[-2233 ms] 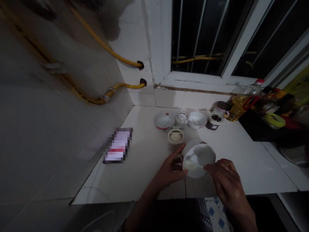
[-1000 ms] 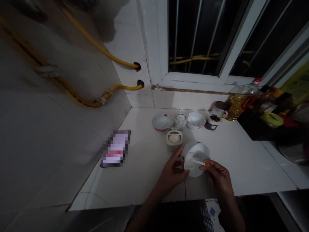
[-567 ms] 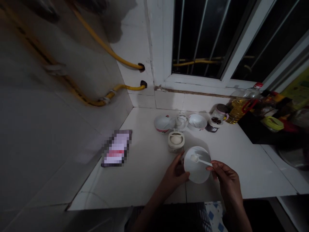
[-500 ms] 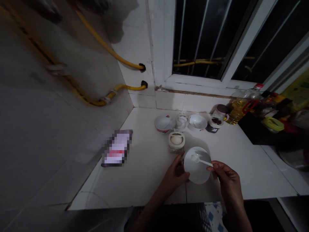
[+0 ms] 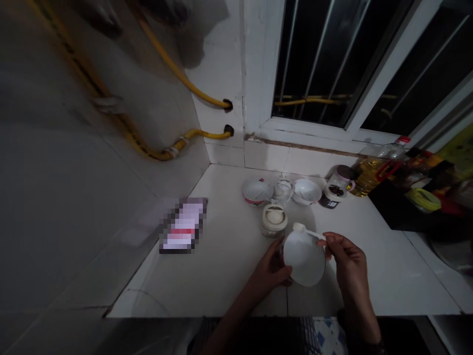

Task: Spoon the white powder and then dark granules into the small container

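White spoon (image 5: 312,233), seemingly loaded, has moved from inside the tilted bowl (image 5: 306,262) to its far rim: scoop looks lifted out. Right hand (image 5: 349,259) pinches spoon handle; left hand (image 5: 270,268) grips bowl's left side.

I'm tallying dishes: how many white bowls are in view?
3: the held bowl in the left hand, the left bowl and right bowl flanking the clear container behind. More may be hidden.
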{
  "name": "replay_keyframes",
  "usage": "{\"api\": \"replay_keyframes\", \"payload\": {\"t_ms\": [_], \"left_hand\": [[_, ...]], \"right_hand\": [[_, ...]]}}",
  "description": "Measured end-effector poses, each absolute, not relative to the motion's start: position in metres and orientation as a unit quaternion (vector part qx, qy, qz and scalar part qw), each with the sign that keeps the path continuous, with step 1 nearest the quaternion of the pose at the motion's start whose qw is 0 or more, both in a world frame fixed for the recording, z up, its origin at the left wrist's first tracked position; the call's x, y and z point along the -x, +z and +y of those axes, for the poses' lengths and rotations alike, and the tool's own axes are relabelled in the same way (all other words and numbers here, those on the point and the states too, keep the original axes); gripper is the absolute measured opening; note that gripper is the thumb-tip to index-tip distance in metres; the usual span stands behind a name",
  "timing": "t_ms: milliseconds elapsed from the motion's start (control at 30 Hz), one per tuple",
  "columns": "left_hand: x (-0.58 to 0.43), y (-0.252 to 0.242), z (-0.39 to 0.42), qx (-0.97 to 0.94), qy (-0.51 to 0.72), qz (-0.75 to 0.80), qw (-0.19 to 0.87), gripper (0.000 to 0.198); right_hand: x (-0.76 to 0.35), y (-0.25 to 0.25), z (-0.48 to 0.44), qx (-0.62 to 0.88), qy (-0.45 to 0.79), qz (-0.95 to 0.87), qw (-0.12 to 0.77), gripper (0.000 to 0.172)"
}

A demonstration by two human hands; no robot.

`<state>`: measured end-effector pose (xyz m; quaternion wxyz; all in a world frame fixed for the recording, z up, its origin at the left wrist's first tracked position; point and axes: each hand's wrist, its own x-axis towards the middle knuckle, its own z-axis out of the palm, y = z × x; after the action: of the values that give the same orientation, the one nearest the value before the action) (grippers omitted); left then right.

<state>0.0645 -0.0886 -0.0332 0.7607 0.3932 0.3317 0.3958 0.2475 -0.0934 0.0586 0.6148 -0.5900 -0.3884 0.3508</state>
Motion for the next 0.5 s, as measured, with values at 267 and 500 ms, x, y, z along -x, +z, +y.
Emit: {"api": "replay_keyframes", "payload": {"t_ms": [267,500], "left_hand": [[-0.062,-0.027,-0.089,-0.382,0.397,0.337,0.764,0.105],[-0.061,-0.029,-0.089,-0.384,0.403,0.318,0.767,0.104]], "right_hand": [[-0.225,0.062,-0.061,0.582,0.136,-0.584,0.549,0.021],[-0.221,0.061,-0.057,0.409,-0.176,-0.806,0.39,0.027]]}}
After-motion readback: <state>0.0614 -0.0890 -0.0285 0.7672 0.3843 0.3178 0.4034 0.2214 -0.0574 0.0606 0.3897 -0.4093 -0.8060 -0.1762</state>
